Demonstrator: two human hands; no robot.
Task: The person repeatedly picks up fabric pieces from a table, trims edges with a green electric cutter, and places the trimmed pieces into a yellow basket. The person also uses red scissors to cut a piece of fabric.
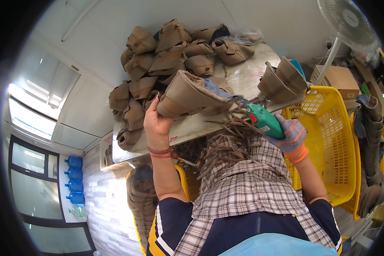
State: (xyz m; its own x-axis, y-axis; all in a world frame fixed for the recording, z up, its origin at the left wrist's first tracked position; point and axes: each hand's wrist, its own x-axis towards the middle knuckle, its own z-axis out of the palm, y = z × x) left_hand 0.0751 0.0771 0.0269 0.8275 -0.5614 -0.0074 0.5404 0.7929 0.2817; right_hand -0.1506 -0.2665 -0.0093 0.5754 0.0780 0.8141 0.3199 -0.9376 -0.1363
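Observation:
My bare left hand (157,122), with red bands at the wrist, grips a brown, fleece-lined boot upper (187,97) by its lower left edge. The upper is held up over the front of the table, with blue-grey material showing at its right end. My right hand (291,136), in a grey and orange glove, is wrapped round a green powered hand cutter (265,121) with a red button. The cutter's head points left, close to the upper's right end; whether it touches cannot be made out. Brown trimmed strips (230,147) lie heaped on my checked apron (251,181).
More boot uppers (170,55) are piled on the table (243,74), with another pair (281,81) at its right end. A yellow basket (335,145) stands at my right. Stacked uppers (143,205) rise from a container at my left. A fan (350,19) stands back right.

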